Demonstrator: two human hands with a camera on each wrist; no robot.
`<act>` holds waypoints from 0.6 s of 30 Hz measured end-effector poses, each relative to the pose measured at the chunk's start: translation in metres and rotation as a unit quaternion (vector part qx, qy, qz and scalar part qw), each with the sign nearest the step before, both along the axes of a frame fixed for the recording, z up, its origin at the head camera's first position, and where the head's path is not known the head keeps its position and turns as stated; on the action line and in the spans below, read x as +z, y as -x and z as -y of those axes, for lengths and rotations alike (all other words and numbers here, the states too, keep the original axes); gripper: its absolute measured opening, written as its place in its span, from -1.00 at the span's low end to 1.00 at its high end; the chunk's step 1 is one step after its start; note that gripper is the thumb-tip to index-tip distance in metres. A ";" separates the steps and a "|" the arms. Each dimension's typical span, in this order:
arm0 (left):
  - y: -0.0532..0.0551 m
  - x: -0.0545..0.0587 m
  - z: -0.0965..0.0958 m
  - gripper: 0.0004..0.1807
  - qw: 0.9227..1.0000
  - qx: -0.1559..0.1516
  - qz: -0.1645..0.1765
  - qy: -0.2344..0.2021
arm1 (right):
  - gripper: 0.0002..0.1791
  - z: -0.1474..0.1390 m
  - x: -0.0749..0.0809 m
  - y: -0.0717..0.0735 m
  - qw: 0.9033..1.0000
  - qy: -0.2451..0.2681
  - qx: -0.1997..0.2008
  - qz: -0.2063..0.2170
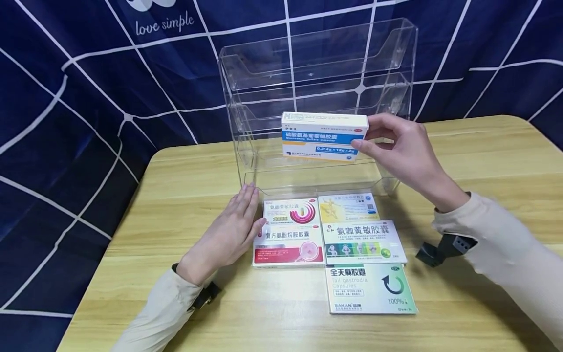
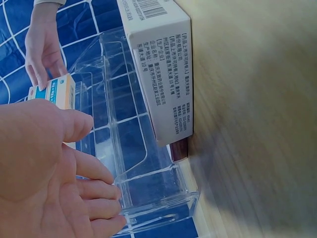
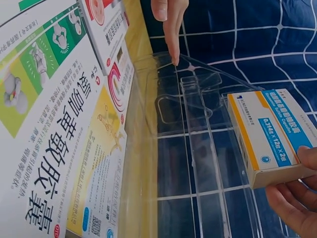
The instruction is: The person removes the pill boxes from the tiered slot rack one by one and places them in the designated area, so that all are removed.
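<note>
My right hand (image 1: 398, 146) pinches the right end of a blue, white and orange medicine box (image 1: 324, 137). That box is raised in front of a clear plastic tiered rack (image 1: 316, 181), near its lower tiers. My left hand (image 1: 228, 232) has its fingers straight, the tips at the rack's lower front left corner. The thumb lies beside the red and white medicine boxes (image 1: 288, 244). In the left wrist view the left palm (image 2: 44, 183) faces the rack and holds nothing. The right wrist view shows the held box (image 3: 270, 134) between thumb and fingers.
Right of the red boxes lie a yellow and white box (image 1: 347, 208), a white box with green pictures (image 1: 365, 243) and a green and white box (image 1: 371, 288). They sit on a wooden table (image 1: 145, 274). A dark blue curtain with white lines (image 1: 176, 73) hangs behind.
</note>
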State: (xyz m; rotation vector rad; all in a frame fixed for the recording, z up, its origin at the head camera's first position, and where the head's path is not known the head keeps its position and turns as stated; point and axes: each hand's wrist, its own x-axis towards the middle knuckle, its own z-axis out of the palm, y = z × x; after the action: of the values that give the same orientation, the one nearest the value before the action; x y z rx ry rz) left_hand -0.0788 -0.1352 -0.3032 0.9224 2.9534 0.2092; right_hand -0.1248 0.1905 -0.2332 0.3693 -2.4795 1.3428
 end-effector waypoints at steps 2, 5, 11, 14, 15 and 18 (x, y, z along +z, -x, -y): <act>0.000 0.002 -0.001 -0.31 1.000 0.002 0.006 0.002 | -0.66 -0.001 0.000 0.000 1.000 0.005 0.005 0.006; 0.000 0.002 -0.001 -0.32 1.000 0.001 0.006 0.000 | -0.65 0.000 -0.001 0.000 1.000 0.006 0.008 0.007; 0.000 0.002 0.000 -0.33 1.000 0.000 0.007 0.003 | -0.66 0.001 -0.003 -0.001 1.000 0.001 0.011 0.009; 0.000 0.002 0.000 -0.33 1.000 -0.001 0.005 0.004 | -0.67 0.002 -0.005 -0.001 1.000 0.002 0.014 0.012; 0.000 0.002 0.000 -0.33 1.000 -0.001 0.004 0.004 | -0.67 0.002 -0.006 -0.001 1.000 0.001 0.013 0.013; 0.001 0.002 0.000 -0.33 1.000 -0.001 0.004 0.005 | -0.67 0.004 -0.008 -0.001 1.000 0.000 0.011 0.016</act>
State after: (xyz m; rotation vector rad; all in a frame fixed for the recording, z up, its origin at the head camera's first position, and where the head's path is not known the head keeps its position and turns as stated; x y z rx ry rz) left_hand -0.0797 -0.1348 -0.3011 0.9222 2.9430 0.1989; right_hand -0.1241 0.1870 -0.2407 0.3802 -2.5094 1.3675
